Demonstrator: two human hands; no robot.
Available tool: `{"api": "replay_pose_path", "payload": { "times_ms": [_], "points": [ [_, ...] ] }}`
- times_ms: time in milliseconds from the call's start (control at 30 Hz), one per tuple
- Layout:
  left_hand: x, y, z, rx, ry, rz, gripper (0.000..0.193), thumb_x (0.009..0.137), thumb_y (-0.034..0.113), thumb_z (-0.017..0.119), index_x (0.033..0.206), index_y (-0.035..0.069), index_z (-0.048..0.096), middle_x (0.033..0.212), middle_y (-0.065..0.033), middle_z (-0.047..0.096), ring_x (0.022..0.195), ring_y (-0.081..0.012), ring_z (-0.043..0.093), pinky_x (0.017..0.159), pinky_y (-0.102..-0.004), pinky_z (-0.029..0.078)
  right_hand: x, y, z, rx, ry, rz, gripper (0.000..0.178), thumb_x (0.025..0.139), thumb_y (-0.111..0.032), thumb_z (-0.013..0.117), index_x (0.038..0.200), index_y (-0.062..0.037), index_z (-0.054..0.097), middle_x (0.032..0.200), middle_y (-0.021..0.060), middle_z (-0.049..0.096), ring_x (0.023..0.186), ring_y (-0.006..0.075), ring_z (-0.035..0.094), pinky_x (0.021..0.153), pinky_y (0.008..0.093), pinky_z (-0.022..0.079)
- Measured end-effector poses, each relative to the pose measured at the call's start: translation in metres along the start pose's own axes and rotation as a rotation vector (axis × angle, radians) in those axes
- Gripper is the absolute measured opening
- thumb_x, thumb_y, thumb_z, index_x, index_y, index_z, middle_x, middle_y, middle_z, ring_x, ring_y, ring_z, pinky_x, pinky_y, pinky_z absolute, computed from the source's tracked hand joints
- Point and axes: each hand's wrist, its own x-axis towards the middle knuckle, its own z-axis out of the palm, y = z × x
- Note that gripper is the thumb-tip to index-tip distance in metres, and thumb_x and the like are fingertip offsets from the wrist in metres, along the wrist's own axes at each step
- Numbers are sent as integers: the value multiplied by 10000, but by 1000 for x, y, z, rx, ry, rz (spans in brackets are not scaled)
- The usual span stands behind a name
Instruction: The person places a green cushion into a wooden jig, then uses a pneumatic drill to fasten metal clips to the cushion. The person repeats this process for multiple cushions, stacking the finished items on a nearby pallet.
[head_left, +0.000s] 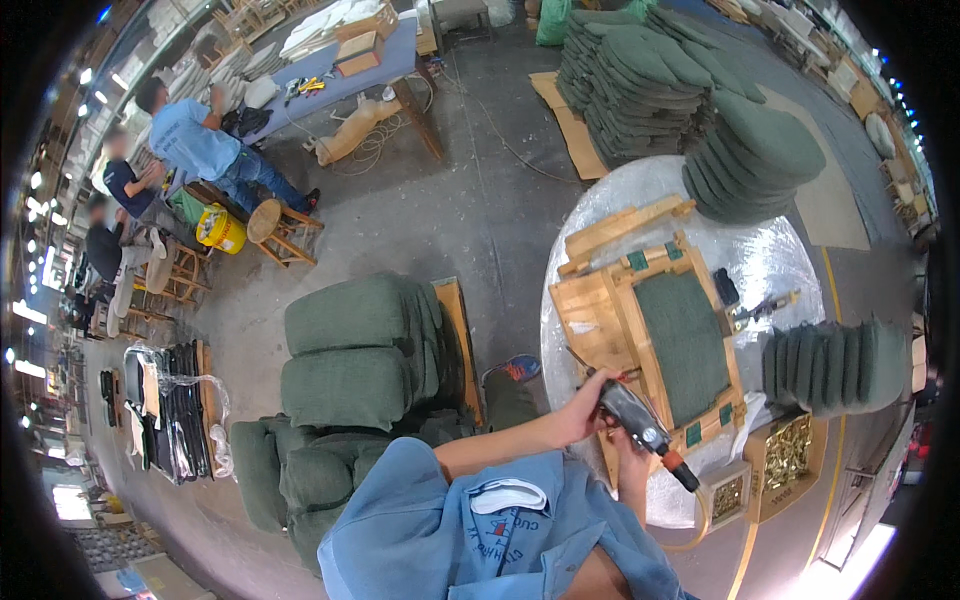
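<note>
1. Left hand (580, 412): fingers wrapped around the dark power tool (634, 408), at its far-left end.
2. Right hand (631, 462): just right of and nearer the body than the left hand, against the tool's underside. Partly hidden by the tool; can't tell if it's gripping or only supporting.
3. Tool sits above both hands, tilted, orange-and-black end toward lower right, over the near edge of the wooden frame (634, 335).
4. Frame with green panel (684, 345): just beyond the hands, on the film-wrapped round table (790, 265).
5. Second tool (765, 308): beyond and right of the right hand, on the table.
6. Right of right hand: open box of brass-coloured pieces (790, 498); green cushion stack (840, 370) farther out.
7. Well left of left hand: green cushion pile (345, 385).
</note>
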Motion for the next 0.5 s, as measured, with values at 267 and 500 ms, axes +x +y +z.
{"api": "replay_pose_path", "payload": {
  "times_ms": [267,500],
  "points": [
    [-25,-102,23,368,-179,-186,617,962,695,652,1120,101,713,883,-79,747,625,-195,726,587,-313,600,-65,-33,-50,232,240,-139,890,935,-319,829,1644,-92,341,1448,238,593,1290,318,622,1123,445,494],
    [-25,-114,-8,924,-173,-62,681,1024,626,620,1402,60,591,1098,-166,753,735,-201,753,604,-344,610,-81,-32,-140,298,788,-398,566,1027,-146,712,1537,-100,469,1358,174,631,1252,296,643,1052,437,551]
  ]
}}
